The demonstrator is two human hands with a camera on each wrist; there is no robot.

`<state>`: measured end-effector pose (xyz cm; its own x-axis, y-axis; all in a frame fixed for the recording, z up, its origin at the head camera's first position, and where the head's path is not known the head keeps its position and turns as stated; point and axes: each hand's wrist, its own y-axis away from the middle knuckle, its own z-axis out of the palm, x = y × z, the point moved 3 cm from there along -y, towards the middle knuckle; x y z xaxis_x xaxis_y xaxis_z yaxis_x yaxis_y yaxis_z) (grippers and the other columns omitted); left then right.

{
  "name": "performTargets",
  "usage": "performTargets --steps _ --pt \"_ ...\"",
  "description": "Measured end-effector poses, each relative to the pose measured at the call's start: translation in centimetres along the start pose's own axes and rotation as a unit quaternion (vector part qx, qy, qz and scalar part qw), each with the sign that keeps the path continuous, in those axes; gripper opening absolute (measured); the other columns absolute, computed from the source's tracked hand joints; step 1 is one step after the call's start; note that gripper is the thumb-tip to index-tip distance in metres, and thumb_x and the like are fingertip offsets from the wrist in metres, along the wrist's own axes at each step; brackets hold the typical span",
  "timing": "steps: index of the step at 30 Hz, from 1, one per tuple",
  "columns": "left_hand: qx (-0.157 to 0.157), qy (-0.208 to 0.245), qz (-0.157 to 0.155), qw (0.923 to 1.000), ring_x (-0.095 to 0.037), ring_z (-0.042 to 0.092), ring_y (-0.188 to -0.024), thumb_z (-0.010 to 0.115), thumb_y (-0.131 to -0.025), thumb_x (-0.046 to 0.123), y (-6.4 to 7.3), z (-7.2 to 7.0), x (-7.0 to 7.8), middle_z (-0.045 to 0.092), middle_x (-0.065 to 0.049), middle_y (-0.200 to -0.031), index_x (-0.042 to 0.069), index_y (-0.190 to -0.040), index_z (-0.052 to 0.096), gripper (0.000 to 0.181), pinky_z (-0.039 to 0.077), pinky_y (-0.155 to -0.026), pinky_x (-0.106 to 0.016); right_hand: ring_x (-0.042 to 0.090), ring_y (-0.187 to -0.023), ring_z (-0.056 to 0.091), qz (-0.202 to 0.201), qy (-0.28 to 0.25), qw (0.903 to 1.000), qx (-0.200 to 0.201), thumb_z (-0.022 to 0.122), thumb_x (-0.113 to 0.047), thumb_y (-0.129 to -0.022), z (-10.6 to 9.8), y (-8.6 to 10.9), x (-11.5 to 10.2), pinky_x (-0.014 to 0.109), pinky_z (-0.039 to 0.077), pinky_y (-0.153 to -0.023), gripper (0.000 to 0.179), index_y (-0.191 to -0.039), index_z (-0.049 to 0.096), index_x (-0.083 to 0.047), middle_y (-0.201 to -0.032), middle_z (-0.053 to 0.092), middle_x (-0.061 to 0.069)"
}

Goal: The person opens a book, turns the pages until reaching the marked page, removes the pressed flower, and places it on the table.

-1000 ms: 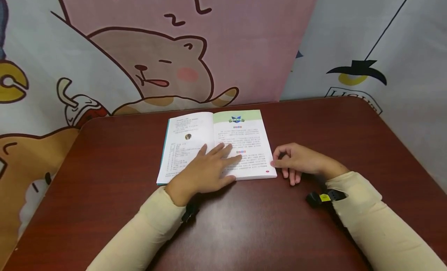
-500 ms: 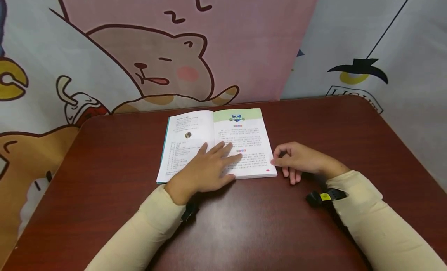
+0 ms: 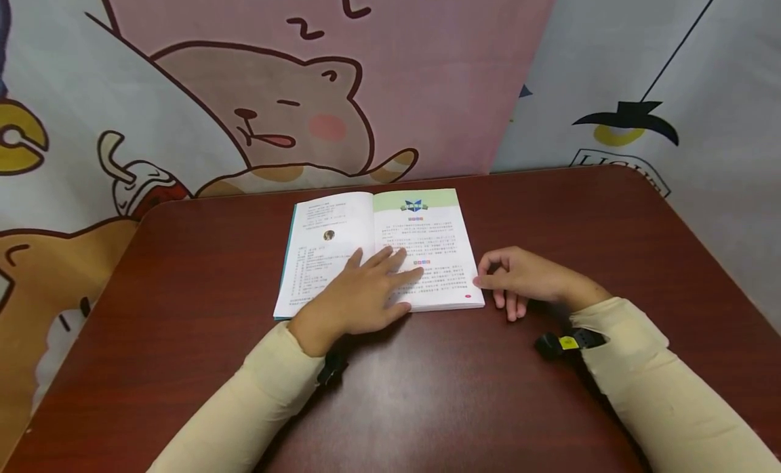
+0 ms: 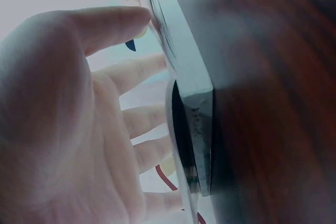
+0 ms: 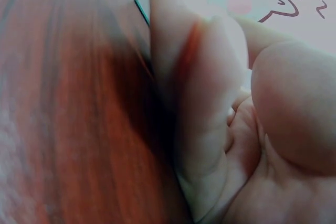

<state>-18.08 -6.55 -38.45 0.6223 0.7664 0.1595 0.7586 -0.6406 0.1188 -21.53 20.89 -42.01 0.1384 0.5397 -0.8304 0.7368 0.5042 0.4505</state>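
An open book (image 3: 421,239) with printed pages lies on the dark red-brown table. My left hand (image 3: 360,297) rests spread across the lower middle of it, fingers straight over both pages. In the left wrist view the fingers of this left hand (image 4: 110,114) reach onto the page, beside the thick edge of the book (image 4: 184,51). At the right page's lower outer edge, my right hand (image 3: 527,280) pinches the paper between thumb and bent forefinger. Its other fingers hang curled beneath, close to the tabletop. In the right wrist view, the right hand (image 5: 210,103) hides most of the book.
The table (image 3: 427,405) reaches back to a cloth backdrop (image 3: 451,87) printed with cartoon animals. Black wrist cameras are strapped at both cuffs, the right one (image 3: 555,345) hanging low over the table.
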Motion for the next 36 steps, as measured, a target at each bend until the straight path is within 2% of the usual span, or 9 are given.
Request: performTargets --steps 8,15,25,30,36 --pt "0.013 0.005 0.016 0.9998 -0.032 0.034 -0.149 0.053 -0.099 0.042 -0.04 -0.15 0.03 0.038 -0.004 -0.161 0.031 -0.150 0.048 0.052 0.025 -0.117 -0.064 0.021 -0.043 0.064 -0.001 0.001 1.0000 -0.001 0.066 -0.028 -0.097 0.01 -0.07 -0.10 0.036 0.054 -0.042 0.030 -0.105 0.057 -0.001 -0.064 0.063 0.011" --pt "0.041 0.016 0.061 0.9972 -0.031 0.042 -0.144 0.060 -0.096 0.033 -0.19 -0.31 0.21 0.050 0.002 -0.153 0.029 -0.139 0.061 0.043 0.031 -0.113 -0.066 0.021 -0.044 0.064 0.002 0.001 1.0000 -0.001 0.066 -0.028 -0.097 0.03 -0.06 -0.06 0.036 0.054 -0.042 0.030 -0.105 0.057 -0.001 -0.065 0.063 0.011" --pt "0.076 0.012 0.107 0.9912 -0.038 0.052 -0.136 0.066 -0.091 0.022 -0.26 -0.70 0.50 0.062 -0.003 -0.141 0.020 -0.126 0.071 0.036 0.042 -0.110 -0.055 0.021 -0.044 0.064 0.004 -0.001 1.0000 -0.005 0.063 -0.029 -0.099 -0.03 -0.03 -0.17 0.035 0.054 -0.043 0.030 -0.106 0.057 -0.001 -0.065 0.063 0.011" --pt "0.082 0.006 0.111 0.9904 -0.038 0.054 -0.134 0.066 -0.087 0.018 -0.27 -0.68 0.57 0.064 -0.004 -0.138 0.019 -0.124 0.072 0.038 0.044 -0.108 -0.053 0.020 -0.044 0.064 0.007 -0.003 1.0000 -0.003 0.061 -0.032 -0.100 0.05 0.03 -0.32 0.034 0.053 -0.042 0.032 -0.106 0.057 -0.001 -0.065 0.063 0.010" --pt "0.065 0.008 0.102 0.9926 -0.038 0.051 -0.137 0.068 -0.081 0.014 -0.26 -0.55 0.64 0.062 -0.003 -0.140 0.021 -0.128 0.070 0.047 0.044 -0.108 -0.054 0.021 -0.044 0.064 0.006 -0.001 1.0000 -0.004 0.061 -0.034 -0.100 0.12 0.10 -0.36 0.035 0.054 -0.042 0.035 -0.106 0.056 -0.001 -0.065 0.063 0.010"
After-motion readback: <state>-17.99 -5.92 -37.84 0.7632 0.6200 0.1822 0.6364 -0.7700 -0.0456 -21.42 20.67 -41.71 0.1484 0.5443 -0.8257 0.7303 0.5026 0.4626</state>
